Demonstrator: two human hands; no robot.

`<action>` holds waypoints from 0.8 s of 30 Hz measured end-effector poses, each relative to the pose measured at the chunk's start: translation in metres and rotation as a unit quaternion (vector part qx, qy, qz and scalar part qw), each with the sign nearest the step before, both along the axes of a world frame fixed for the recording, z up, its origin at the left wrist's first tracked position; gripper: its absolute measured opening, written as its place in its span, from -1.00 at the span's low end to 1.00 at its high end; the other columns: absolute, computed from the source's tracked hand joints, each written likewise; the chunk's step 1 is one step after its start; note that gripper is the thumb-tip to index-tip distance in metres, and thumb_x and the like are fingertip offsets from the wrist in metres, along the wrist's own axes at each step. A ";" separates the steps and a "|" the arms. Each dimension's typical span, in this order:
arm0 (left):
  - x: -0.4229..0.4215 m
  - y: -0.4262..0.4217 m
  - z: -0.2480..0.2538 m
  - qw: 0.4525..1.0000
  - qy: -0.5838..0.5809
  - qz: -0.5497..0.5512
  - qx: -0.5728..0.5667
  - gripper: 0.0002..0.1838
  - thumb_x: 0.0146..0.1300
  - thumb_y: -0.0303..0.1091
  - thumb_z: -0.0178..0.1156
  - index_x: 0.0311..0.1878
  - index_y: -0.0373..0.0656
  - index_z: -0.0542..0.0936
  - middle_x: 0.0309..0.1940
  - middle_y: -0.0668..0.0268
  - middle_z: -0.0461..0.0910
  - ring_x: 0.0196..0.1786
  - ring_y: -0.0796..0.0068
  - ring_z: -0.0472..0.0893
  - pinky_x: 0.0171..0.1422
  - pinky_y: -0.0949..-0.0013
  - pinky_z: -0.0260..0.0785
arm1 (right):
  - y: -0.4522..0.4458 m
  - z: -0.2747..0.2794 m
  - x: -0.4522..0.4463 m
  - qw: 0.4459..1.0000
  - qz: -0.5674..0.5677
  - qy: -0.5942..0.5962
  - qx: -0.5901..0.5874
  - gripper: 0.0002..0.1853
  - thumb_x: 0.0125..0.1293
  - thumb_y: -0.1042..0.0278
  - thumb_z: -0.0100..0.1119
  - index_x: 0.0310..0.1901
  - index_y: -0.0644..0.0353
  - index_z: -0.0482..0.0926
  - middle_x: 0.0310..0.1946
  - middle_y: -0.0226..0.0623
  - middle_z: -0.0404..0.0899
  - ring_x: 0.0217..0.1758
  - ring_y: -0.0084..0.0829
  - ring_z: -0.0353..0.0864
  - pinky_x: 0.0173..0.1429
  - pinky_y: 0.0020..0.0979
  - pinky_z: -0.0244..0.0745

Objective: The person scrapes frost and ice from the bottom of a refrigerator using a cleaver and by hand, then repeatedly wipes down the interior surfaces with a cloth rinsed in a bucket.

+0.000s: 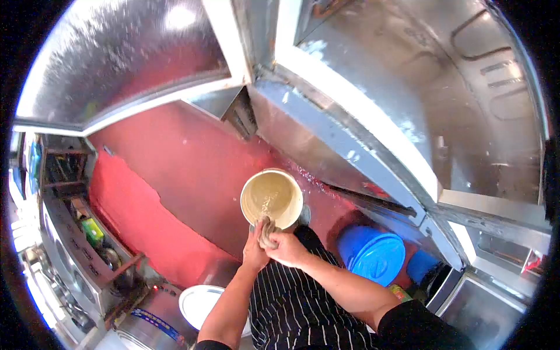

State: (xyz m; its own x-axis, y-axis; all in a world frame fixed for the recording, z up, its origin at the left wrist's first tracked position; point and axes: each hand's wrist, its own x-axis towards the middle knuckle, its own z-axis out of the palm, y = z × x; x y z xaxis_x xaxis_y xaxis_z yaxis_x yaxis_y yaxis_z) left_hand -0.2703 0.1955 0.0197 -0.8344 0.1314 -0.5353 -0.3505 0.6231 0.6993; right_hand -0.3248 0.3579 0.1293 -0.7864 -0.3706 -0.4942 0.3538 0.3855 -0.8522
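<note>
My left hand and my right hand are both closed around a twisted, greyish-beige cloth, gripping it close together in front of my striped apron. Just beyond the hands, a cream-coloured bucket stands on the red floor, its mouth facing me. Water runs from the cloth into the bucket, where pale yellowish liquid or a yellowish bottom shows. The inner side of the fingers is hidden by the cloth.
To the right stands a blue lidded bin, near a metal cabinet with a pale blue edge. White-framed panels rise ahead. Left are a metal counter and a round white lid or plate. The red floor looks wet in places.
</note>
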 end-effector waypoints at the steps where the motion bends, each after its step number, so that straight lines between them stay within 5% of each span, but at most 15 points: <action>1: 0.005 -0.006 -0.007 0.999 0.031 -0.026 -0.001 -0.02 0.11 -0.15 0.43 0.58 0.10 0.15 0.26 -0.05 0.47 0.29 -0.10 0.52 0.36 0.05 0.41 | 0.001 0.010 0.003 1.000 0.014 -0.002 -0.005 -0.77 0.24 0.36 0.34 -0.38 0.28 0.48 -0.56 -0.26 0.50 -0.44 -0.61 0.45 -0.32 -0.31 0.41; 4: 0.025 -0.024 -0.034 0.989 0.125 -0.069 -0.041 -0.28 0.15 -0.19 0.40 0.43 0.10 0.45 0.09 0.02 0.54 0.19 -0.06 0.58 0.28 0.08 0.46 | -0.001 0.012 0.013 0.993 -0.006 0.015 -0.115 -0.87 0.32 0.38 0.27 -0.22 0.21 0.53 -0.36 -0.36 0.58 -0.24 -0.63 0.52 -0.20 -0.39 0.48; 6: 0.011 -0.022 0.003 0.997 0.075 0.004 -0.017 -0.43 0.17 -0.27 0.35 0.29 -0.04 0.55 0.03 0.08 0.59 0.10 0.03 0.64 0.22 0.11 0.51 | 0.002 0.023 0.009 0.986 -0.035 0.005 -0.162 -0.87 0.34 0.41 0.24 -0.13 0.18 0.55 -0.25 -0.35 0.62 -0.17 -0.60 0.57 -0.16 -0.39 0.53; 7: 0.002 -0.021 0.023 0.998 0.052 0.043 -0.006 -0.50 0.18 -0.31 0.33 0.22 -0.11 0.60 0.00 0.11 0.62 0.05 0.08 0.67 0.19 0.12 0.53 | 0.006 0.041 0.003 0.949 -0.163 -0.142 -0.231 -0.82 0.36 0.45 0.19 -0.03 0.17 0.52 -0.16 -0.32 0.61 -0.12 -0.53 0.61 -0.11 -0.37 0.58; 8: 0.011 -0.034 0.013 0.951 -0.084 0.238 0.179 -0.55 0.19 -0.36 0.28 0.18 -0.17 0.60 -0.01 0.14 0.64 0.03 0.15 0.68 0.18 0.13 0.54 | 0.010 0.056 -0.002 0.868 -0.282 -0.283 -0.293 -0.74 0.37 0.50 0.15 0.08 0.16 0.50 -0.06 -0.29 0.61 -0.07 -0.46 0.65 -0.07 -0.34 0.63; 9: 0.009 -0.040 0.008 0.817 -0.215 0.407 0.349 -0.60 0.20 -0.41 0.23 0.13 -0.23 0.60 -0.02 0.17 0.66 0.00 0.22 0.69 0.18 0.15 0.55 | 0.013 0.061 -0.006 0.869 -0.285 -0.272 -0.299 -0.74 0.37 0.50 0.15 0.08 0.16 0.50 -0.06 -0.29 0.61 -0.07 -0.46 0.65 -0.07 -0.34 0.63; 11: -0.017 -0.018 0.103 0.793 -0.187 0.422 0.398 -0.64 0.20 -0.42 0.13 0.07 -0.28 0.59 0.01 0.17 0.68 0.03 0.25 0.68 0.20 0.11 0.55 | 0.012 0.054 -0.002 0.894 -0.237 -0.295 -0.242 -0.60 0.37 0.52 0.11 0.23 0.16 0.42 0.02 -0.21 0.57 -0.02 -0.34 0.70 -0.01 -0.28 0.68; 13: -0.023 -0.005 0.144 0.766 -0.164 0.438 0.440 -0.58 0.22 -0.32 0.09 0.12 -0.27 0.59 0.04 0.15 0.67 0.08 0.20 0.66 0.25 0.06 0.52 | 0.005 0.028 0.001 0.918 -0.185 -0.260 -0.236 -0.64 0.37 0.49 0.12 0.19 0.17 0.51 -0.04 -0.26 0.63 -0.04 -0.38 0.69 -0.01 -0.34 0.64; 15: -0.026 0.003 0.173 0.757 -0.140 0.439 0.463 -0.52 0.24 -0.21 0.06 0.16 -0.27 0.59 0.07 0.12 0.66 0.12 0.15 0.65 0.30 0.00 0.49 | -0.002 0.026 -0.001 0.993 -0.082 -0.031 -0.075 -0.72 0.37 0.42 0.15 0.08 0.19 0.63 -0.11 -0.33 0.68 -0.07 -0.42 0.68 0.03 -0.38 0.59; 17: -0.030 0.005 0.190 0.766 -0.113 0.431 0.463 -0.45 0.26 -0.11 0.02 0.20 -0.26 0.59 0.11 0.10 0.66 0.17 0.10 0.63 0.35 -0.05 0.45 | 0.000 0.041 -0.019 0.997 -0.072 -0.027 -0.028 -0.75 0.41 0.27 0.19 -0.04 0.22 0.70 -0.19 -0.39 0.72 -0.12 -0.44 0.67 0.07 -0.41 0.54; 19: -0.040 -0.002 0.195 0.794 -0.085 0.403 0.448 -0.43 0.24 -0.08 0.02 0.19 -0.25 0.60 0.11 0.11 0.66 0.16 0.08 0.63 0.35 -0.07 0.45 | -0.004 0.047 -0.036 0.944 -0.177 -0.184 -0.208 -0.64 0.42 0.08 0.20 0.06 0.17 0.66 -0.07 -0.34 0.69 -0.02 -0.41 0.63 0.13 -0.40 0.51; 21: -0.050 -0.009 0.208 0.716 -0.151 0.374 0.570 -0.46 0.23 -0.11 0.01 0.17 -0.23 0.61 0.11 0.12 0.66 0.16 0.08 0.63 0.34 -0.07 0.46 | -0.006 0.056 -0.047 0.935 -0.242 -0.185 -0.182 -0.48 0.42 -0.18 0.17 0.19 0.05 0.62 0.11 -0.32 0.61 0.13 -0.38 0.54 0.24 -0.21 0.45; 24: -0.071 -0.020 0.227 0.704 -0.161 0.270 0.637 -0.48 0.28 -0.09 0.00 0.18 -0.20 0.61 0.11 0.13 0.66 0.17 0.05 0.63 0.37 -0.06 0.44 | 0.000 0.067 -0.056 0.873 -0.211 -0.339 -0.280 -0.15 0.28 -0.58 0.04 0.41 -0.12 0.47 0.36 -0.30 0.45 0.47 -0.30 0.31 0.51 0.10 0.17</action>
State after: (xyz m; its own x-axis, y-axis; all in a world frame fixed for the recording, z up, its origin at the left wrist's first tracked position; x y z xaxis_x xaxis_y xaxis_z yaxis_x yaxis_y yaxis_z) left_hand -0.3409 0.1759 0.2463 -0.8087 0.3868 -0.4431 -0.5647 -0.7214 0.4008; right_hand -0.3805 0.3582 0.1968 -0.5084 -0.4516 -0.7332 0.8599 -0.3113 -0.4045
